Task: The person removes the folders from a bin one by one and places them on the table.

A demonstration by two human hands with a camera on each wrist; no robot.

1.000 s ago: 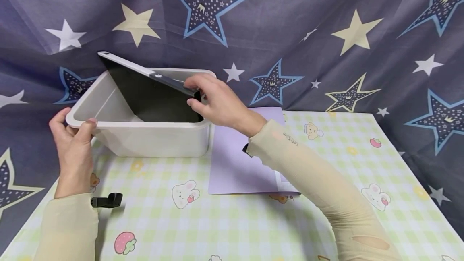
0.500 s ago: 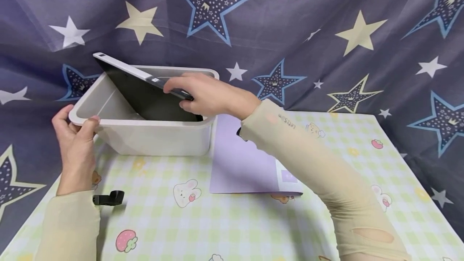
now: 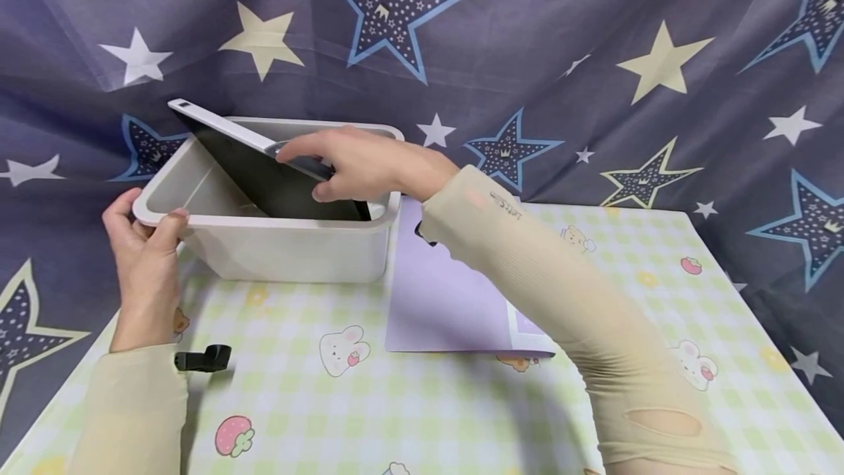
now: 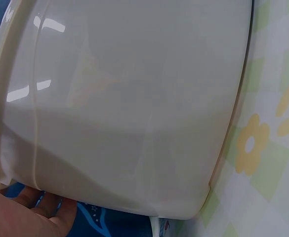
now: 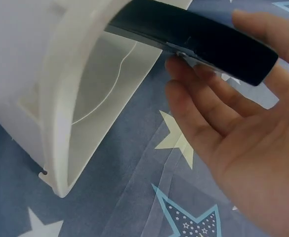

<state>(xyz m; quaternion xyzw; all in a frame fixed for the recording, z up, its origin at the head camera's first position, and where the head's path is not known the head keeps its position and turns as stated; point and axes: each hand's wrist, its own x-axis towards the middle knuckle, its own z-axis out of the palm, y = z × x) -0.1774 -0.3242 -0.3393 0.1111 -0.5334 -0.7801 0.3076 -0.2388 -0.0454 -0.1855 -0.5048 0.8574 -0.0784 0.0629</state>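
Note:
A white plastic bin (image 3: 297, 251) stands at the back left of the table in the head view. Inside it leans a flat black, folder-like thing (image 3: 253, 176) with a white and dark edge strip, its upper left corner poking above the rim. My right hand (image 3: 369, 160) holds this by the upper edge, thumb in front, fingers over the strip. In the right wrist view, thumb and fingers lie on opposite sides of the dark edge (image 5: 208, 42). My left hand (image 3: 145, 262) grips the bin's near left corner, thumb on the rim; its fingers (image 4: 48, 210) show below the wall.
A purple folder (image 3: 442, 292) lies flat on the table right of the bin, partly under my right forearm. A checked cloth (image 3: 297, 402) with cartoon prints covers the table (image 3: 633, 336). A star-patterned curtain (image 3: 560, 42) hangs close behind the bin.
My right hand has slid left along the upper edge of the black folder-like thing. That thing has shifted slightly left in the bin. The left hand keeps its hold on the bin corner.

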